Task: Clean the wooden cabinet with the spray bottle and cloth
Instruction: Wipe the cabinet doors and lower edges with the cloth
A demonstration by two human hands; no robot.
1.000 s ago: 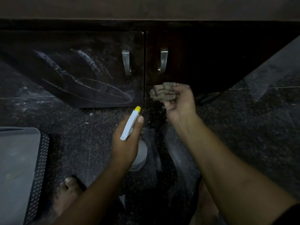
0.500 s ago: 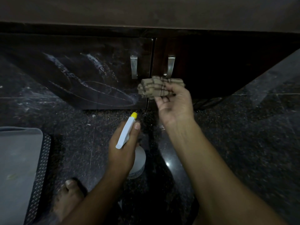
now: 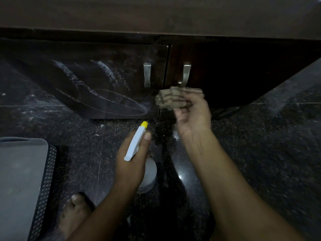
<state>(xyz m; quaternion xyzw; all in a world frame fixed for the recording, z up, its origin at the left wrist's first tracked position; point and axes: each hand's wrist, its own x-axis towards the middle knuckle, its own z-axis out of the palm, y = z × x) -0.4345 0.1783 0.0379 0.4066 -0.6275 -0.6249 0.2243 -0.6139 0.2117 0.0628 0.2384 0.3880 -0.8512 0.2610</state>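
Observation:
A dark wooden cabinet (image 3: 234, 70) with two doors and two metal handles fills the upper half of the view. Its left door (image 3: 97, 80) carries white streaks and smears. My right hand (image 3: 192, 117) grips a folded tan striped cloth (image 3: 175, 100) against the bottom of the seam between the doors, just under the right handle (image 3: 185, 73). Below it, over the floor, my left hand (image 3: 133, 160) holds a white spray bottle (image 3: 137, 143) with a yellow nozzle that points up toward the cabinet's foot. The bottle's body is mostly hidden by that hand.
The floor (image 3: 260, 153) is dark speckled glossy stone. A grey bin lid over a perforated black basket (image 3: 20, 180) stands at the lower left. A bare foot (image 3: 74, 209) rests on the floor beside it, under my left arm.
My right hand with the cloth rose from low on the right door toward the handles, then shifted slightly right and down. The left hand and bottle stayed in place.

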